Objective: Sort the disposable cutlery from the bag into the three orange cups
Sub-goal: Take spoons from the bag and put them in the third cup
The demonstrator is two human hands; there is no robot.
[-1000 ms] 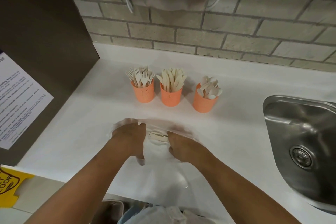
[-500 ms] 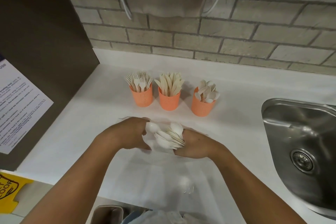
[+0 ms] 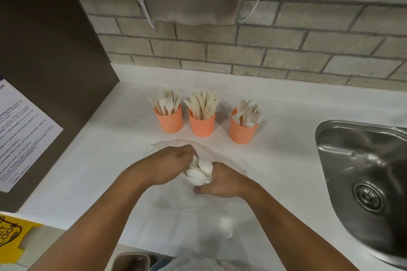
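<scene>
— What lies nearest us?
— A clear plastic bag (image 3: 198, 218), flat on the white counter (image 3: 99, 160), with our forearms over it.
— And our hands?
— Our right hand (image 3: 222, 182) is wrapped round the handles of a bunch of white spoons (image 3: 199, 171). Our left hand (image 3: 169, 166) curls its fingers onto the bowl ends. We hold the bunch over the bag.
— Beyond that?
— Three orange cups in a row: fork cup (image 3: 168, 121) left, knife cup (image 3: 202, 126) middle, spoon cup (image 3: 241, 134) right. The steel sink (image 3: 352, 156) is further right, and the brick wall (image 3: 286, 55) stands behind.
</scene>
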